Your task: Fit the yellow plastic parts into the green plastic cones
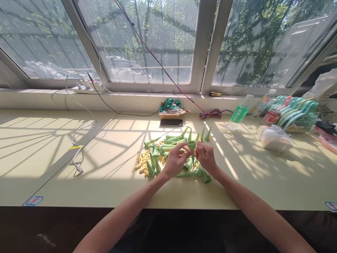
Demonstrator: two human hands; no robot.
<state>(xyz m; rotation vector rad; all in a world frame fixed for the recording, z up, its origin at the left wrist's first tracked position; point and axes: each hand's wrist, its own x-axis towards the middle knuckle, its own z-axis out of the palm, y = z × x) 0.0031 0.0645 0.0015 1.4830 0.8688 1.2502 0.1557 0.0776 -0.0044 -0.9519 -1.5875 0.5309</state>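
Step in hand, as I judge it: handling one green cone (192, 149) up close, held mouth up and tip down over the loose pile. Left hand (175, 159) pinches that cone at its side, thumb and forefinger on it, other fingers bent. Right hand (206, 156) is curled, fingertips bunched just beside the cone's rim; can't tell whether they grip the rim or a small part. Cone is above the middle stretch of the table (105, 189), nearer the front edge than either front corner. Around and below both hands lie more green cones (172, 142), some on their sides, some tip up; one by the right wrist has its open mouth toward the front edge. Small yellow pieces (143, 160) are heaped at the pile's left side, toward the table's left edge. Dark phone (171, 122) lies behind the pile, toward the back edge, just in front of a small open box (171, 115). Green-labelled bottle (239, 114) stands near the back edge, right of the pile. Next move, my judgement, calls for a steady left pinch, mouth kept up, and fine right-fingertip work at the rim, without knocking nearby upright cones.
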